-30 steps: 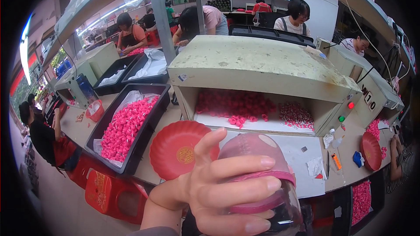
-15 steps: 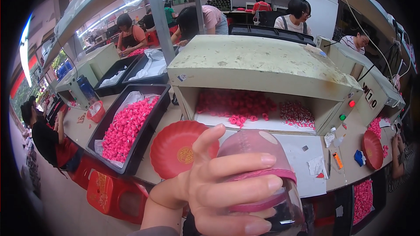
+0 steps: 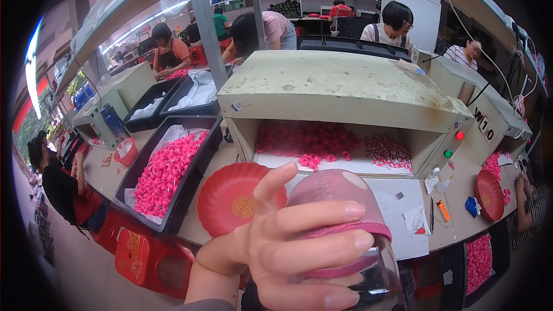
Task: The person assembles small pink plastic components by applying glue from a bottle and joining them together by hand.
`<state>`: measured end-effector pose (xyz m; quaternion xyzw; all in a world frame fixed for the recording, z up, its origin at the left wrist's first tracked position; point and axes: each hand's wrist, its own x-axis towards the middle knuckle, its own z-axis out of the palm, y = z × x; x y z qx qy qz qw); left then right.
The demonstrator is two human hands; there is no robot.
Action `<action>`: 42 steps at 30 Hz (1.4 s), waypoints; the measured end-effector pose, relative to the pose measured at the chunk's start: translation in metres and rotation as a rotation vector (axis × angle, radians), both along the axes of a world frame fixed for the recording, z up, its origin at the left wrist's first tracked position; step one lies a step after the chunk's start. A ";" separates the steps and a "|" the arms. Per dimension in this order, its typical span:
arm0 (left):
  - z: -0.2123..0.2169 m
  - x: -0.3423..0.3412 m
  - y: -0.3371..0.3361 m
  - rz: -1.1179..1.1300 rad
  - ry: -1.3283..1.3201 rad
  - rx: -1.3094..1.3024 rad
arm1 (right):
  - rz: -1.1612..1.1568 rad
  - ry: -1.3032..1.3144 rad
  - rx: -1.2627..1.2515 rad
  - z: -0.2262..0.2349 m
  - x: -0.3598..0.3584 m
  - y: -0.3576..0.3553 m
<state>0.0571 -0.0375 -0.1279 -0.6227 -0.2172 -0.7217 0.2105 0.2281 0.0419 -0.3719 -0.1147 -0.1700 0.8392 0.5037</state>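
Note:
My left hand (image 3: 299, 247) fills the lower middle, its forearm rising from the bottom edge. Several fingers wrap round a rounded dusty-pink thing (image 3: 331, 193) close in front of me. This thing has a stitched seam, a pale oval patch, a magenta band and a clear, shiny lower part; its exact kind I cannot make out. One digit sticks up, bent, away from it. Another fingertip shows partly beneath the band. Behind the hand lies a red scalloped dish (image 3: 222, 187) with a gold emblem. My right hand is out of view.
A cream metal box (image 3: 334, 83) holds pink pieces (image 3: 305, 141). Left of it, a black crate (image 3: 188, 187) is heaped with more. Bench right: a small bottle (image 3: 444, 186), an orange tool (image 3: 443, 211), another red dish (image 3: 489, 196). Several people sit or stand around; red stools (image 3: 135, 256) stand at left.
My view has shifted slightly, so the bench and the boxes sit a little differently. My left hand keeps the same grip on the pink thing. A person at the back right has moved their head.

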 end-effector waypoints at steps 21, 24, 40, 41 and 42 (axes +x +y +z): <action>0.004 0.004 -0.001 -0.169 -0.025 0.033 | -0.013 0.002 0.010 -0.002 0.007 -0.002; 0.002 0.001 0.002 -0.173 0.015 0.045 | 0.004 0.003 0.015 0.002 0.003 -0.001; 0.002 -0.016 -0.001 -0.100 0.278 -0.110 | 0.084 -0.006 0.104 -0.006 -0.008 0.002; 0.005 -0.012 -0.001 -0.259 0.323 -0.090 | -0.009 -0.029 0.133 0.002 0.011 -0.009; 0.003 -0.013 0.002 -0.335 0.378 -0.122 | -0.002 -0.053 0.167 0.005 0.010 -0.008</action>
